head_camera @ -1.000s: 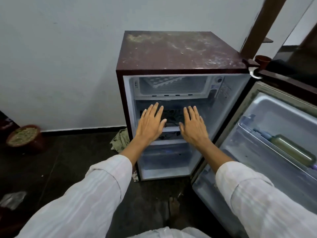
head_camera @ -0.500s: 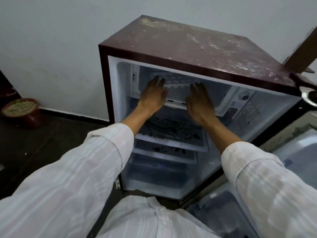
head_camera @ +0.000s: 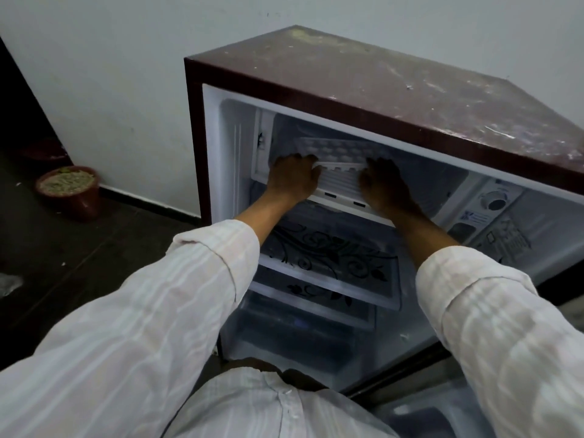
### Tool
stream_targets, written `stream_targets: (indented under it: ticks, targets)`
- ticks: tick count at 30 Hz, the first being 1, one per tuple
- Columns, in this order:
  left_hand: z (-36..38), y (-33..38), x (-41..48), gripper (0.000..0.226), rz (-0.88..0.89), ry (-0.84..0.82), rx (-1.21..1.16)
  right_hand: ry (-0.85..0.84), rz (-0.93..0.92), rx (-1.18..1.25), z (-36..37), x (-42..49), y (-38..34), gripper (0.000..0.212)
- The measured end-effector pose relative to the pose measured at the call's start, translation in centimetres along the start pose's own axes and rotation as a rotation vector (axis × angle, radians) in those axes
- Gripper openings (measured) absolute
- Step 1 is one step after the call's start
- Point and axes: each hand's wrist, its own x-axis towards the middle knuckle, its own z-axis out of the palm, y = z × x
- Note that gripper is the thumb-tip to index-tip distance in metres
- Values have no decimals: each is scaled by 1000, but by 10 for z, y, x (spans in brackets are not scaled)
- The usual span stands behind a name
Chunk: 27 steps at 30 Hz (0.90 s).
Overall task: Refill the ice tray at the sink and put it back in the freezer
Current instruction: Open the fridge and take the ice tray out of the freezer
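Note:
The small maroon fridge (head_camera: pixel 395 86) stands open against the wall. In its top freezer compartment (head_camera: pixel 265 143) lies the white ice tray (head_camera: pixel 336 151), level, with several empty-looking cells. Both of my arms reach inside. My left hand (head_camera: pixel 294 178) curls its fingers over the tray's near left corner. My right hand (head_camera: pixel 384 188) does the same at the near right corner. Between the hands shows a ribbed white front panel (head_camera: pixel 339 181).
Below the freezer are two glass shelves with a black floral print (head_camera: pixel 328 254) and a clear drawer (head_camera: pixel 297 336). A thermostat dial (head_camera: pixel 494 200) sits on the inner right wall. A clay pot (head_camera: pixel 68 188) stands on the dark floor at left. The open door (head_camera: pixel 442 415) is at lower right.
I have moved closer and both hands have gone from in front of the middle shelf up into the freezer compartment, where they now close on the ice tray's near corners.

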Motion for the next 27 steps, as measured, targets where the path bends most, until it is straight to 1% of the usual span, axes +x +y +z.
stream_targets:
  ticks: [4, 7, 13, 17, 20, 23, 25, 27]
  targets:
    - [-3, 3, -7, 44, -34, 32, -42, 45, -59, -69, -3, -4, 1, 51]
    - [-6, 6, -17, 41, -52, 60, -59, 14, -105, -119, -7, -13, 3, 50]
    - [-22, 9, -38, 36, -119, 34, -155, 55, -296, -71, -21, -32, 5, 41]
    - [-31, 7, -48, 30, -159, 2, -123, 65, -337, -4, -30, -43, 2, 35]
    - [-35, 7, -57, 28, -178, 12, -147, 72, -246, 88, -31, -49, -1, 39]
    - [-36, 10, -64, 28, -211, 28, -181, 85, -26, 157, -32, -47, -4, 48]
    - [-36, 13, -67, 28, -248, 31, -234, 35, 101, 166, -32, -45, -5, 56]
    - [-35, 16, -68, 29, -303, 33, -337, -22, 159, 117, -32, -44, -5, 59]
